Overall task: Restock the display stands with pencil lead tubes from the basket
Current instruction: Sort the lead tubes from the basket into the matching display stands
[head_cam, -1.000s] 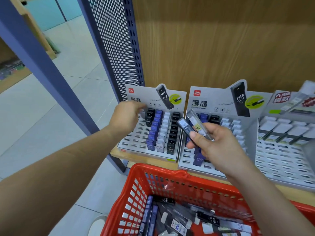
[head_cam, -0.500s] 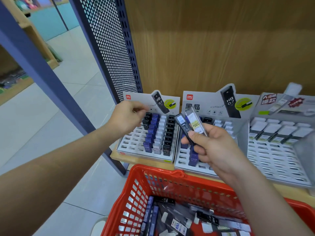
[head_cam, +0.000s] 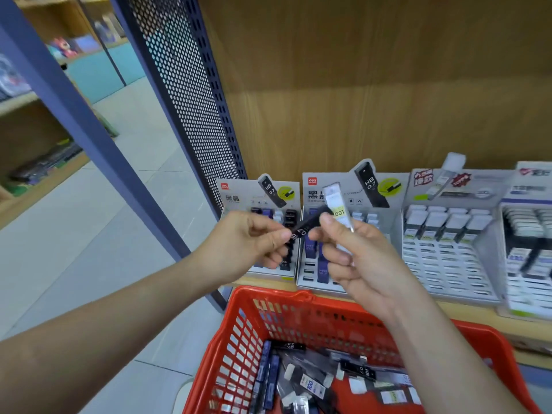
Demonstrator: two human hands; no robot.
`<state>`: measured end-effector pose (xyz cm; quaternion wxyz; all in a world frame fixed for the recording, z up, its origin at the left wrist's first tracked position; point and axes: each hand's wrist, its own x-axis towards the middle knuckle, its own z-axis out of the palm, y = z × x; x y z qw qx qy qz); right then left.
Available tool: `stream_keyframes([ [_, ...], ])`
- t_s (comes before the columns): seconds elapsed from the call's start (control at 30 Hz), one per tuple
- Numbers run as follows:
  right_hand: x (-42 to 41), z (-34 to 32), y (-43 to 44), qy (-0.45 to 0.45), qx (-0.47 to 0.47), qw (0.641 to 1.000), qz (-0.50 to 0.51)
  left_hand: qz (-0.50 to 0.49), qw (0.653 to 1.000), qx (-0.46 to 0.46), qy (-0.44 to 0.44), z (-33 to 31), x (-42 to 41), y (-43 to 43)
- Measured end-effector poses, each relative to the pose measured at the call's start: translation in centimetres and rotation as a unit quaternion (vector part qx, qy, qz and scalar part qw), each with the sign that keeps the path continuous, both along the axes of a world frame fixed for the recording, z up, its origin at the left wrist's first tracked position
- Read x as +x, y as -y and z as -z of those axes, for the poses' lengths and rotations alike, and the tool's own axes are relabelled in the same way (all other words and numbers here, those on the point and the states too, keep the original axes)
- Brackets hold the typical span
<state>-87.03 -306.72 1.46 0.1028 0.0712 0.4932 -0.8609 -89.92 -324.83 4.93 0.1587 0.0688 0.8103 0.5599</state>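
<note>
Left hand [head_cam: 254,239] blocks most slots of the left stand [head_cam: 239,197]. Right hand [head_cam: 361,261] covers the middle of the second stand [head_cam: 395,201] and the lower end of the clear tube [head_cam: 336,201] it grips, and the black tube [head_cam: 307,225] pinched between both hands has smeared print, only "07" half legible. Red basket [head_cam: 268,294] is cropped at 6 o'clock with its tubes a blurred heap, uncountable; far stand [head_cam: 525,228] at 3 o'clock is cut by the edge and motion-blurred, and the shelf goods [head_cam: 44,165] at 9 o'clock are too soft to identify.
</note>
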Motion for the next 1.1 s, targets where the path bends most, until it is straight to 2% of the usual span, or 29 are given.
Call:
stream_keyframes([
  [0.1, 0.4, 0.0, 0.3, -0.023, 0.010, 1.000, 0.010, 0.005, 0.998, 0.038, 0.046, 0.1, 1.6, -0.9],
  [0.33, 0.7, 0.3, 1.5, -0.003, -0.003, 1.000, 0.028, -0.002, 0.988, 0.116, 0.105, 0.4, 2.4, -1.2],
  [0.47, 0.4, 1.0, 2.3, 0.037, 0.015, 0.999, 0.032, -0.042, 0.992, 0.093, 0.076, 0.7, 1.4, 0.2],
  [0.57, 0.0, 1.6, 2.2, 0.086, -0.012, 0.995, 0.044, -0.099, 0.994, 0.043, 0.013, 0.5, -0.6, 2.8],
  [0.63, 0.0, 2.0, 2.0, 0.088, -0.009, 0.995, 0.043, -0.153, 0.987, -0.022, -0.045, 0.3, -2.1, 5.0],
  [0.77, 0.3, 2.9, 2.3, 0.043, 0.117, 0.992, 0.017, -0.207, 0.937, -0.220, -0.176, 0.9, -4.6, 7.9],
  [0.83, 0.4, 3.4, 2.7, 0.035, 0.193, 0.981, 0.010, -0.172, 0.918, -0.289, -0.212, 1.6, -5.5, 8.3],
  [0.9, 0.4, 4.0, 3.1, 0.039, 0.229, 0.973, 0.003, -0.112, 0.897, -0.356, -0.238, 2.6, -6.5, 8.1],
  [1.1, -0.1, 6.0, 3.5, 0.052, 0.236, 0.970, -0.017, 0.006, 0.877, -0.407, -0.255, 6.4, -9.4, 6.5],
])
